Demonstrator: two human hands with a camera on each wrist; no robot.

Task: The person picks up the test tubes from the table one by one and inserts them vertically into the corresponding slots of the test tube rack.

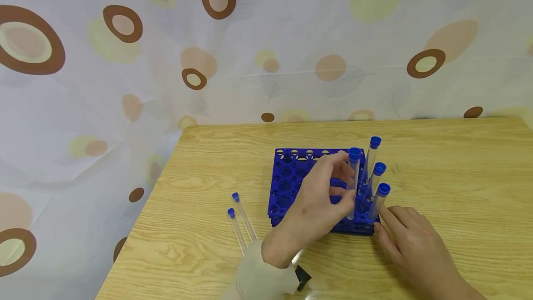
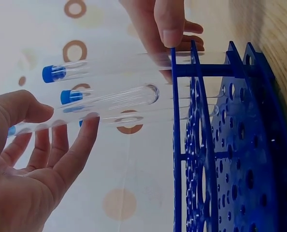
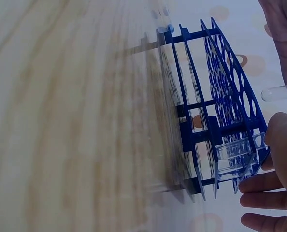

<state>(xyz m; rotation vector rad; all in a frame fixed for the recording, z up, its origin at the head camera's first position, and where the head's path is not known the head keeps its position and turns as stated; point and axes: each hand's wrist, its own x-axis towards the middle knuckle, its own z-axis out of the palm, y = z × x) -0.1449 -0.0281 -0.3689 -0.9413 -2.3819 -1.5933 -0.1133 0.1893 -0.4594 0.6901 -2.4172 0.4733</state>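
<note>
My left hand pinches a clear test tube with a blue cap between thumb and fingers. In the left wrist view, the tube's rounded lower end stands above the top plate of the blue test tube rack, apart from it. Three more capped tubes stand along the rack's right end. My right hand holds the rack's front right corner, thumb at the front and fingers along the end. Part of the rack is hidden behind the left hand.
Two thinner tubes with blue caps lie on the wooden table left of the rack, partly covered by the left sleeve. A small black piece shows beside that sleeve. A patterned curtain hangs behind the table.
</note>
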